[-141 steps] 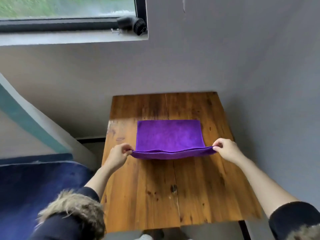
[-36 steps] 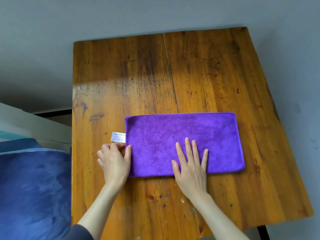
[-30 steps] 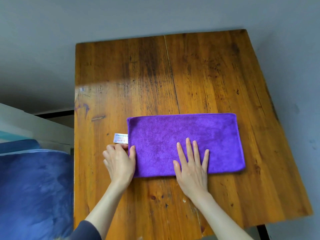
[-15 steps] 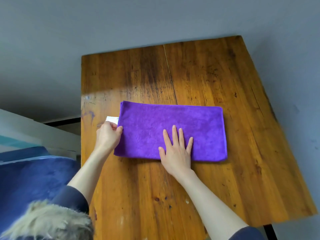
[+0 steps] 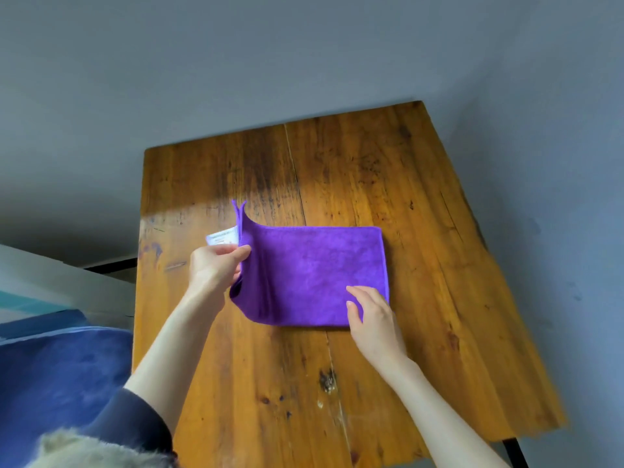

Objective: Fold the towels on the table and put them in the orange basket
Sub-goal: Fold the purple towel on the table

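A purple towel (image 5: 314, 271), folded once into a long strip, lies across the middle of the wooden table (image 5: 422, 204). My left hand (image 5: 216, 268) pinches the towel's left end and holds it raised off the wood, standing nearly upright, with a white label (image 5: 221, 237) sticking out behind it. My right hand (image 5: 369, 315) rests with straight fingers on the towel's near right corner, pressing it flat. No orange basket is in view.
The table stands against a grey wall in a corner. A blue cushioned seat (image 5: 57, 376) lies to the left, below the table's edge. A dark sleeve with a fur cuff (image 5: 101, 450) fills the bottom left.
My left hand has lifted the towel's left end up and toward the right. My right hand slid from the towel's middle to its near right corner.
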Tool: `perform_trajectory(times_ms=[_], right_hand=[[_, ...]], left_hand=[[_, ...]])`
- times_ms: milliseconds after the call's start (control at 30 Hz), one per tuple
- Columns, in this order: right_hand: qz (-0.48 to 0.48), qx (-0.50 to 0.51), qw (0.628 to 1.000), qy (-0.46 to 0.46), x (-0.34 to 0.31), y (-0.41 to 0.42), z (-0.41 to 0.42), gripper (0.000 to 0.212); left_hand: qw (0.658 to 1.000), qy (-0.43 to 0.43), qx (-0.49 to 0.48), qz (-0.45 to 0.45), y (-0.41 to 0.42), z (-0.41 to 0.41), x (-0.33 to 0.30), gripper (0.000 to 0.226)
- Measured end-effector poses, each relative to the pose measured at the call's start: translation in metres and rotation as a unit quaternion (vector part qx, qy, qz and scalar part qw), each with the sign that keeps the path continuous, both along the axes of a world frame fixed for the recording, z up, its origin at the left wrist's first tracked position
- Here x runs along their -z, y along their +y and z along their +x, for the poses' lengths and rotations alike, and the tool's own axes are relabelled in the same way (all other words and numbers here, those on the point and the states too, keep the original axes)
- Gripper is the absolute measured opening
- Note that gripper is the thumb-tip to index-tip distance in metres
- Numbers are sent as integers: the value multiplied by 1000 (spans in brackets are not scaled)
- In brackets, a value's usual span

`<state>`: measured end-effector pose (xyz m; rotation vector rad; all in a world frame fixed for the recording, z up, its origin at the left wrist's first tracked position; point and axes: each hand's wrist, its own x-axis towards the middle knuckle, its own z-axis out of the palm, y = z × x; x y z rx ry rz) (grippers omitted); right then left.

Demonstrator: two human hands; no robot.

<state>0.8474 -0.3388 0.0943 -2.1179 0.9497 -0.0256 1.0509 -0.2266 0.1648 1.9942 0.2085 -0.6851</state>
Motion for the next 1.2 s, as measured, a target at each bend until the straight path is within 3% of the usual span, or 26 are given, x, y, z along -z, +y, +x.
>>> perform_trajectory(times_ms=[200,400,600,800,867,967,1067,1200], right_hand=[[43,51,998,-16,5,-29,-31,30],[94,46,994,-23,15,-46,-47,31],[196,90,976,-32,16,-58,-46,31],[281,146,947,-56,17,-70,-41,31],[294,151,942,-53,18,-73,-39,29],[289,158,943,-40,19,-73,-32,29],[250,153,956,-6,17,-70,-21,38],[141,112,980,81,12,-63,-4,46]], left_hand=[[991,-86,97,32,-75,-65,16,4],[992,-40,105,57,-112,-110,57,16],[991,-56,101,64,-117,-119,60,17],[978,-16,194,69,-119,-132,69,24],[974,-52,208,68,-111,-131,70,22],[960,-200,171,93,-86,-124,69,23],[912,-333,169,169,-54,-112,77,29],[867,-335,292,226,-28,-107,97,43]])
